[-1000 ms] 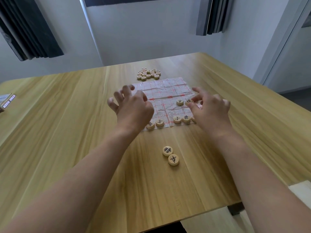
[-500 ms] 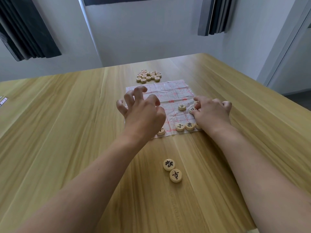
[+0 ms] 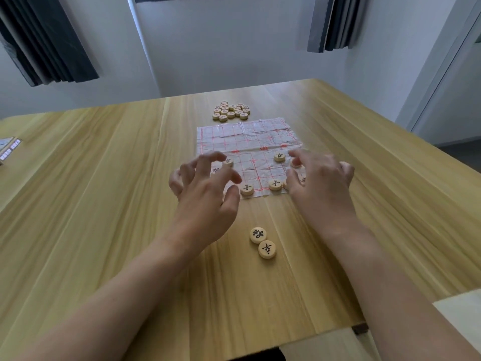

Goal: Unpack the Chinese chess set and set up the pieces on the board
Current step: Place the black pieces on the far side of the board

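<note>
The thin plastic chess board (image 3: 250, 136), printed with a red grid, lies crumpled on the wooden table. Round wooden pieces sit on its near half, among them one piece (image 3: 246, 189), another (image 3: 275, 184) and a third (image 3: 279, 157). My left hand (image 3: 205, 196) hovers over the board's near left corner with its fingers spread and bent, holding nothing; a piece (image 3: 228, 161) lies under the fingertips. My right hand (image 3: 322, 183) is over the near right corner, thumb and forefinger pinching a piece (image 3: 295, 163). Other pieces there are hidden by it.
Two loose pieces (image 3: 262, 242) lie side by side on the table between my forearms. A pile of several pieces (image 3: 231, 110) sits beyond the board's far edge. A small box (image 3: 9, 149) is at the left table edge, a pale surface (image 3: 458, 308) at the lower right.
My left hand has moved nearer and left, uncovering a piece in the near row. My right hand stayed at the right edge, its fingers on the same piece.
</note>
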